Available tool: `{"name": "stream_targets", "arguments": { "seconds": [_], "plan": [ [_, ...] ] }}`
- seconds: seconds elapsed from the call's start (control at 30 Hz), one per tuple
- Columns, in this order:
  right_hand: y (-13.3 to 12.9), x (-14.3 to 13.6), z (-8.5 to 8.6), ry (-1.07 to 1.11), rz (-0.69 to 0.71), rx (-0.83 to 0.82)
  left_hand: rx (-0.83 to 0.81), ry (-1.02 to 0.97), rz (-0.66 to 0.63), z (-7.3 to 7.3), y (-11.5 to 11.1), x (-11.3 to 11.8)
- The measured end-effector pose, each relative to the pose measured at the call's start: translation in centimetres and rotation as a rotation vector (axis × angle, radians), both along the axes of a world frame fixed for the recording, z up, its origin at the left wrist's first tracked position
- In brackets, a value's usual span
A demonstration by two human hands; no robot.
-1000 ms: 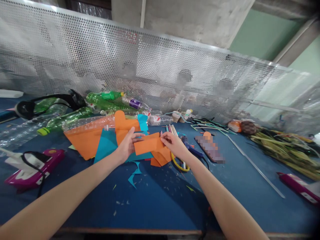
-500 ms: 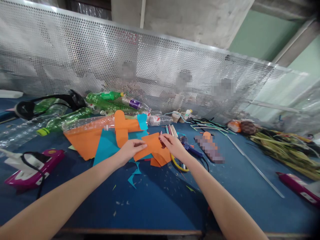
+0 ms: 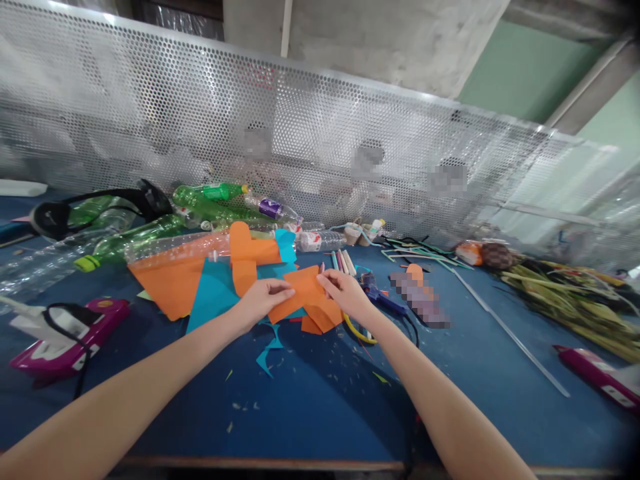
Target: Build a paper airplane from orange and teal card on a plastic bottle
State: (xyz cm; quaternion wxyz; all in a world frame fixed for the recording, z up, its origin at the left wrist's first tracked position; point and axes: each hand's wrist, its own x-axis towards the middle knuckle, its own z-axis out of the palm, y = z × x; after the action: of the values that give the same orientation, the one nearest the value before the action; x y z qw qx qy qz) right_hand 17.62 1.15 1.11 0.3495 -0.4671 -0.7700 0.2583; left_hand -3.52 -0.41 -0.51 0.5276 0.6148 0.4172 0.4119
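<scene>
A piece of orange paper (image 3: 303, 288) is stretched between my two hands above the table. Its left edge is pinched by the thumb and fingers of my left hand (image 3: 263, 300). On its right edge, my right hand (image 3: 345, 290) closes in a pinch. Beneath the held piece lie another orange paper piece (image 3: 323, 317) and blue paper (image 3: 213, 293). Behind my left hand is an orange paper shape (image 3: 241, 260) with a rolled part and a blue end. A blue-handled tool (image 3: 387, 301) rests just beyond my right hand.
Plastic bottles (image 3: 135, 237) pile up at the back left, before a perforated metal screen (image 3: 320, 133). Magenta power strips (image 3: 107, 320) sit at both sides. Markers (image 3: 343, 261), a thin clear stick (image 3: 515, 340) and dried leaves (image 3: 565, 303) lie farther right. Blue paper scraps (image 3: 270, 350) litter the front.
My right hand's fingers have shifted slightly at the paper's right edge. My left hand keeps its hold, and the other things stay in place.
</scene>
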Motion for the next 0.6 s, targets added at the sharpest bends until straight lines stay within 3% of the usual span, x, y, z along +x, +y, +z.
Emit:
{"name": "stream_targets", "arguments": {
  "seconds": [0.4, 0.5, 0.6],
  "plan": [
    [-0.4, -0.4, 0.1, -0.116, -0.004, -0.002, 0.030, 0.060, -0.059, -0.4, 0.2, -0.1],
    [-0.4, 0.2, 0.9, -0.209, -0.139, 0.021, 0.030, 0.068, -0.020, -0.4, 0.2, -0.1],
    [0.0, 1.9, 2.0, -0.339, -0.348, 0.061, 0.027, 0.051, 0.110, -0.3, 0.4, -0.1]
  ]
}}
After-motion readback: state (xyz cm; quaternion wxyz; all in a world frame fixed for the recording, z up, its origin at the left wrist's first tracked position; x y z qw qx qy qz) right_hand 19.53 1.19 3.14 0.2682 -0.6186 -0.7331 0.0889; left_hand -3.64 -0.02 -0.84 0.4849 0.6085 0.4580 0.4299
